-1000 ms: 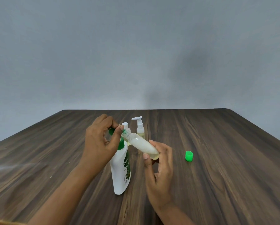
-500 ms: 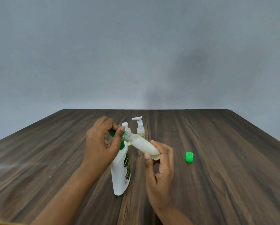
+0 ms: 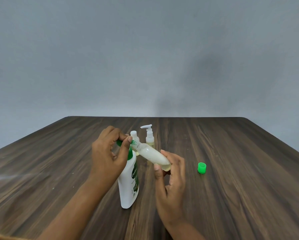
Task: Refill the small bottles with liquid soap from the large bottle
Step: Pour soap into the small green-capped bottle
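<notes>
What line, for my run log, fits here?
left hand: pinches dark green top of large white plastic bottle | right hand: holds tilted small clear plastic bottle | bright green cap: on wooden table

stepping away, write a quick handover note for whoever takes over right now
Right hand grips the base of the small clear plastic bottle, tilted, holding pale soap.
Left hand pinches a green piece at its mouth; cap or not, unclear.
Large white bottle with green top stands on the dark wooden table; loose green cap lies right of the hands; white-capped small bottle and pump-topped small bottle stand behind.
Done: held bottle has soap. Left: close it, check the rest.
</notes>
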Tool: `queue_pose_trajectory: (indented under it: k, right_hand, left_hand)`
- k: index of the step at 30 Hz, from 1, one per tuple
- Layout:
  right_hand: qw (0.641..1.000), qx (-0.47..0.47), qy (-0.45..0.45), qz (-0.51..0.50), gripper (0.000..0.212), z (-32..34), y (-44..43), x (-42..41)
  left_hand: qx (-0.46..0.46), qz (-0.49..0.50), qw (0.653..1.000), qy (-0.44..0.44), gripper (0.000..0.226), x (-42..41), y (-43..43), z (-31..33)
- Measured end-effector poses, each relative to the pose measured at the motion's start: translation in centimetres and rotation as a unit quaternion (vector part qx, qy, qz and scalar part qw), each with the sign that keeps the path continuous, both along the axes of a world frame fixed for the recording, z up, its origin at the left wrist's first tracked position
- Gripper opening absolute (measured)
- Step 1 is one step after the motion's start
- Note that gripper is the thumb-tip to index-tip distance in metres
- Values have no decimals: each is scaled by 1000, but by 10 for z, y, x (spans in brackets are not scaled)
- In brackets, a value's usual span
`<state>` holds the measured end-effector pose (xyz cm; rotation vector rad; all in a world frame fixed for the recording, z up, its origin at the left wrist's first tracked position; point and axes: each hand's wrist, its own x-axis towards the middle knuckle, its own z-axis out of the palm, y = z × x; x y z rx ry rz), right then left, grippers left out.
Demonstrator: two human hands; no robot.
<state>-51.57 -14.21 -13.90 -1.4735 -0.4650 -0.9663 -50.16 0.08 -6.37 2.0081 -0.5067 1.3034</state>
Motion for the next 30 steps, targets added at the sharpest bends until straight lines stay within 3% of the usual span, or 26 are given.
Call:
queue_pose_trajectory:
  k: [17, 24, 30]
  right_hand:
    - [1000, 1, 0, -4, 28, -1, 1, 0]
    - [1000, 6, -7, -4, 28, 2, -1, 1]
    - [1000, -5, -8, -3, 27, 1, 1, 1]
  left_hand:
    - [-18, 11, 1000, -9, 26, -3, -3, -5]
    - [31, 16, 999, -7, 31, -2, -5, 16]
    - [-13, 4, 1000, -9, 29, -1, 0, -2]
